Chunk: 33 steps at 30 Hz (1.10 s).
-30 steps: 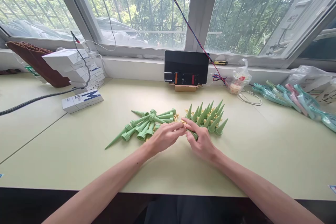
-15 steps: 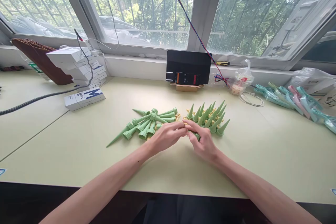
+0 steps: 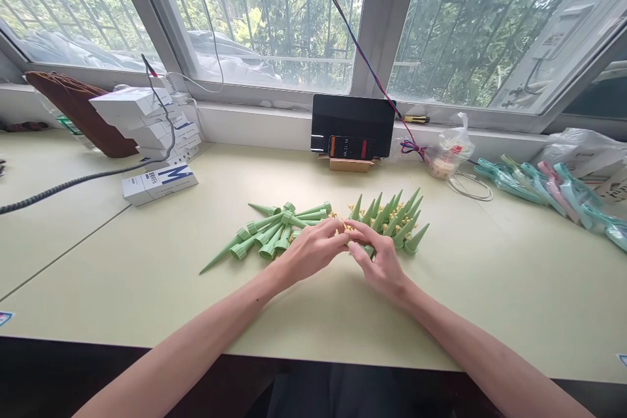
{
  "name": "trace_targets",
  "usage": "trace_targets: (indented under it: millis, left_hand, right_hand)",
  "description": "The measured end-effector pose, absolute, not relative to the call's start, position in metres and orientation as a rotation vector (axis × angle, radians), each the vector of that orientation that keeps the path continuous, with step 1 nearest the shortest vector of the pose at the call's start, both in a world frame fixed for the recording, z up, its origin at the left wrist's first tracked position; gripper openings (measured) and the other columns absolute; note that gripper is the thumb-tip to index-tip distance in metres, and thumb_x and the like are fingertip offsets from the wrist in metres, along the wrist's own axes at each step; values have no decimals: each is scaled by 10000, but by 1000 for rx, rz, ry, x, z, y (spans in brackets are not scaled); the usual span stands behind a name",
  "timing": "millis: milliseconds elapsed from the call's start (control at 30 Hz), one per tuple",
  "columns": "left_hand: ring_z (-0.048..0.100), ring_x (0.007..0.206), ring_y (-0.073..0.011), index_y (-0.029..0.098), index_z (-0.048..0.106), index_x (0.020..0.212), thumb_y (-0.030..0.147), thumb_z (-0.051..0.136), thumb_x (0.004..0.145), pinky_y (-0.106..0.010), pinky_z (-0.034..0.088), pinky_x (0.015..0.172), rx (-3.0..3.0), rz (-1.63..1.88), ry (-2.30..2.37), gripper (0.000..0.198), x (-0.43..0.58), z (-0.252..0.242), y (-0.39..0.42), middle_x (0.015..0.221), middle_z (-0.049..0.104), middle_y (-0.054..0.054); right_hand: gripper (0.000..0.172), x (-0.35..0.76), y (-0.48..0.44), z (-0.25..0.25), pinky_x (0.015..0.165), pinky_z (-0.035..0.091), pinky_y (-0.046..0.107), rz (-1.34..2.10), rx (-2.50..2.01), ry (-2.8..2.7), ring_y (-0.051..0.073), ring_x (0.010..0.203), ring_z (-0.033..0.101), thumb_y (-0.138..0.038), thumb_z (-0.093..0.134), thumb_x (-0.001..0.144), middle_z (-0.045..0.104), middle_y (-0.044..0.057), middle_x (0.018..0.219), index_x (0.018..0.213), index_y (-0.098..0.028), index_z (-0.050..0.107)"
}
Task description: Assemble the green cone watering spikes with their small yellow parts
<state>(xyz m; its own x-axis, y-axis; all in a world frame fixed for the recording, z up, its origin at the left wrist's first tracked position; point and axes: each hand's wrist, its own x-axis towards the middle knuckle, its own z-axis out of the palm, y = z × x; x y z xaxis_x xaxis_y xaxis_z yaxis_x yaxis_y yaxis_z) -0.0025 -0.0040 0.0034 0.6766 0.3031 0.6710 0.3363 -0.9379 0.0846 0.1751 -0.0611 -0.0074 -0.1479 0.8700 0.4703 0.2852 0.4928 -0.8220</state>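
Note:
My left hand and my right hand meet fingertip to fingertip over the table. The right fingers curl round a green plastic spike, mostly hidden under them. What the pinched left fingers hold is hidden. Left of my hands lies a loose pile of hollow green spikes with ribbed cap ends. On the right, several green spikes stand on their caps, points up. Small yellow plastic pieces lie between and among them, partly covered by my fingers.
A phone leans on a black panel at the back. White boxes and a thick cable are on the left. A knotted plastic bag and bagged coloured straps lie to the right.
My fingers have shifted slightly; the right hand's fingers have spread a little and the green spike under them shows less. The piles are unchanged.

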Motion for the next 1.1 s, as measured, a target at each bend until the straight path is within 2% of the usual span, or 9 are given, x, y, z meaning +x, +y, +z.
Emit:
trace_targets:
  millis: [100, 233, 300, 400, 500, 600, 700, 933, 1100]
  left_hand:
    - [608, 730, -123, 207, 614, 1157, 199, 456, 1004, -213, 455, 572, -2886, -1169, -561, 219, -3, 3, -4, 926, 623, -52]
    - [621, 745, -137, 189, 636, 1044, 243, 516, 982, -246, 499, 639, -2966, -1197, -708, 146, -3, -2, -3, 933, 627, -53]
    - [605, 716, -129, 178, 634, 982, 250, 544, 968, -248, 494, 629, -2992, -1255, -787, 115, -4, -5, -2, 929, 625, -53]
    - [531, 618, -99, 176, 613, 926, 266, 593, 938, -234, 457, 566, -3016, -1413, -881, 93, -3, -8, -1, 892, 618, -40]
    - [476, 571, -88, 171, 583, 859, 279, 628, 907, -226, 429, 524, -3030, -1581, -990, 127, -1, -8, -2, 831, 604, -27]
    - [492, 583, -94, 169, 558, 813, 285, 645, 884, -221, 426, 512, -3016, -1721, -1141, 161, 1, -5, -4, 785, 580, -15]
    - [519, 584, -99, 170, 532, 781, 313, 654, 871, -223, 435, 512, -2988, -1810, -1269, 208, 2, -2, -7, 754, 564, -7]
    - [513, 535, -98, 177, 541, 827, 361, 635, 880, -220, 399, 479, -3054, -1783, -1460, 213, 3, -5, -10, 695, 590, 1]
    - [419, 502, -78, 191, 506, 823, 384, 662, 859, -208, 340, 466, -3091, -1747, -1520, 251, 3, -5, -10, 650, 517, 39]
  right_hand:
    - [376, 175, -62, -6, 789, 601, 376, 709, -1022, -1670, 245, 939, 709, -334, 535, 949, 740, 75, 1104, 1307, -233, 585]
    - [364, 175, -61, -7, 578, 589, 325, 755, -1077, -1573, 163, 604, 686, -420, 480, 985, 704, 96, 1176, 1283, -229, 567]
    - [360, 175, -60, -8, 551, 577, 319, 755, -1090, -1520, 133, 522, 657, -447, 440, 1003, 695, 91, 1176, 1264, -230, 560]
    - [397, 173, -60, -9, 566, 579, 322, 731, -1123, -1450, 149, 529, 678, -477, 366, 1025, 731, 70, 994, 1261, -216, 550]
    - [425, 170, -59, -9, 503, 566, 309, 743, -1137, -1347, 173, 543, 692, -500, 336, 1028, 723, 57, 836, 1230, -190, 545]
    - [369, 169, -58, -8, 429, 538, 274, 763, -1085, -1266, 187, 614, 711, -506, 378, 1016, 702, 68, 845, 1025, -185, 560]
    - [320, 169, -57, -9, 420, 508, 247, 749, -1086, -1274, 159, 565, 679, -473, 431, 1010, 654, 25, 740, 860, -202, 511]
    - [407, 169, -61, -8, 438, 406, 231, 655, -1186, -1472, 109, 426, 529, -438, 385, 1034, 568, -22, 529, 694, -220, 434]
    - [452, 168, -60, -10, 480, 415, 241, 654, -1169, -1497, 111, 419, 501, -441, 347, 1042, 522, -32, 475, 650, -225, 410]
